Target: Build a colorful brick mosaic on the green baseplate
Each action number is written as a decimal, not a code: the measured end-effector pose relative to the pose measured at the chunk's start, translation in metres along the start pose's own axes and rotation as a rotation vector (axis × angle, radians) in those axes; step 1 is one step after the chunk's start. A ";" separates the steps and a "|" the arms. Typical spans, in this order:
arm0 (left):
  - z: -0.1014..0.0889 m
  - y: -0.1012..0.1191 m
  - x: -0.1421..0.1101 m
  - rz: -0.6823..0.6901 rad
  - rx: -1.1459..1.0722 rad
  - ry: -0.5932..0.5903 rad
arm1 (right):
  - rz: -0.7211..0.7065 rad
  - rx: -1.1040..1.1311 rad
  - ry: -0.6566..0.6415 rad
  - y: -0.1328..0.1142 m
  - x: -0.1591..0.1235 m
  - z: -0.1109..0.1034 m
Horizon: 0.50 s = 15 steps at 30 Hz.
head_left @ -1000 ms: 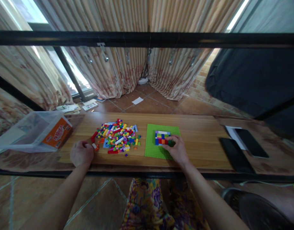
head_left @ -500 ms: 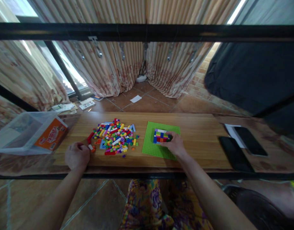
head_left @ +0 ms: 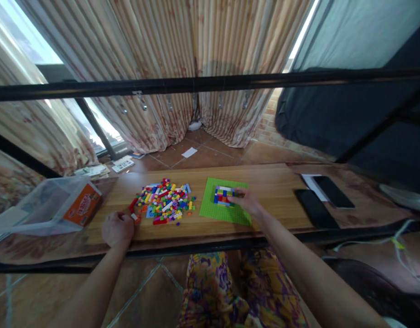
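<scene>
On a green studded baseplate (head_left: 210, 209) sits a low build of toy bricks (head_left: 221, 196) in white, blue, red, yellow and other colours. My right hand (head_left: 248, 202) reaches in from the right, its thumb and fingers closed on the right edge of this build, partly covering it. My left hand (head_left: 117, 228) rests curled on the wooden board, just left of a heap of loose toy bricks (head_left: 167, 200). Whatever its fingers hold, if anything, is hidden. A few red, white and orange bricks (head_left: 136, 217) lie close beside that hand.
A clear plastic box (head_left: 52, 214) with an orange label stands left of the board (head_left: 274, 182). Two dark phone-like slabs (head_left: 315, 209) and a white paper (head_left: 312, 186) lie to the right. A black rail (head_left: 210, 84) crosses in front of the curtains.
The view has shifted and tilted, so the table appears lower and turned. My right hand stays at the build's right edge, its fingers slightly farther right; my left hand remains curled beside the heap.
</scene>
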<state>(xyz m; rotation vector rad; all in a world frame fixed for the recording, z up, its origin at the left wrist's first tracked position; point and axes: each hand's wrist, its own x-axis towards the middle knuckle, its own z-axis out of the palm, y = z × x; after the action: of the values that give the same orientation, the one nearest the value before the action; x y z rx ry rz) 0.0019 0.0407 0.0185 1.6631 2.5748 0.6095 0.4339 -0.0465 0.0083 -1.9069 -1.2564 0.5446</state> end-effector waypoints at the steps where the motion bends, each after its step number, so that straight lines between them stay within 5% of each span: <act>1: 0.000 0.000 0.000 0.006 -0.003 0.007 | 0.029 0.010 0.017 0.003 0.002 -0.007; 5: -0.001 -0.001 -0.001 0.013 -0.011 -0.003 | -0.050 -0.120 0.005 -0.007 0.011 -0.026; 10: -0.005 0.001 -0.002 0.023 -0.003 -0.003 | -0.335 -0.313 -0.277 -0.036 0.013 -0.012; 15: -0.007 0.002 -0.003 0.033 0.012 -0.007 | -0.248 -0.528 -0.289 -0.039 0.000 -0.002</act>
<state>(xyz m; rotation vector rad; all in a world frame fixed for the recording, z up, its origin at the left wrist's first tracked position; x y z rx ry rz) 0.0038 0.0364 0.0254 1.7112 2.5563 0.5898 0.4134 -0.0395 0.0403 -2.0927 -1.9466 0.3897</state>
